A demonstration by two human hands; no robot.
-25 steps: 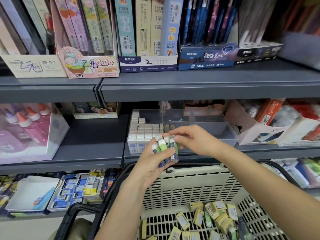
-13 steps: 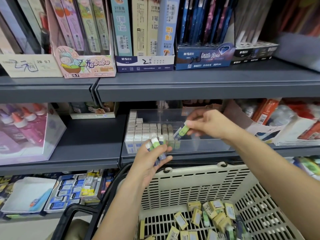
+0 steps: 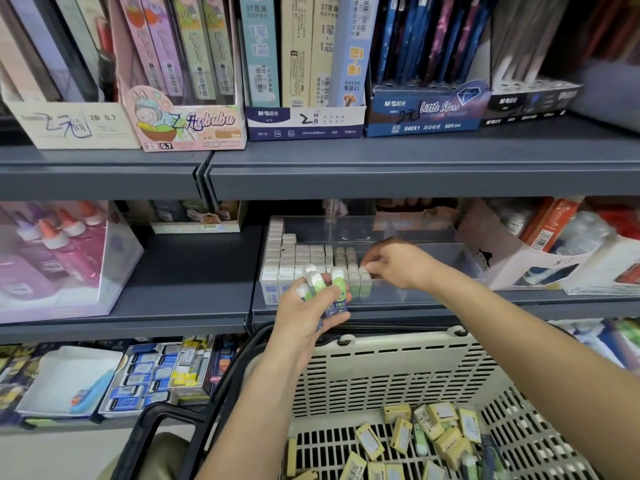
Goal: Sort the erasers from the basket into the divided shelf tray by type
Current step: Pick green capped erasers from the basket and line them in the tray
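My left hand (image 3: 308, 317) holds a bunch of green-and-white sleeved erasers (image 3: 323, 287) upright, just in front of the clear divided tray (image 3: 433, 233) on the middle shelf. My right hand (image 3: 398, 263) is inside the tray, its fingertips pinching the top of one green eraser (image 3: 364, 271) standing at the front of the green row. White erasers (image 3: 291, 258) fill the tray's left section in rows. The cream basket (image 3: 391, 368) below holds several loose yellow-sleeved erasers (image 3: 433, 424) and a few green ones.
The tray's right part behind my right hand is bare. A pink glue-bottle box (image 3: 52, 258) stands on the shelf at left, a white carton (image 3: 530, 251) at right. Pencil-lead boxes (image 3: 304, 123) line the upper shelf. More stationery (image 3: 156, 372) lies on the lower shelf.
My right hand took one green eraser from the bunch, carried it right and back into the tray, and now has it down at the front of the green row. The left hand stayed put.
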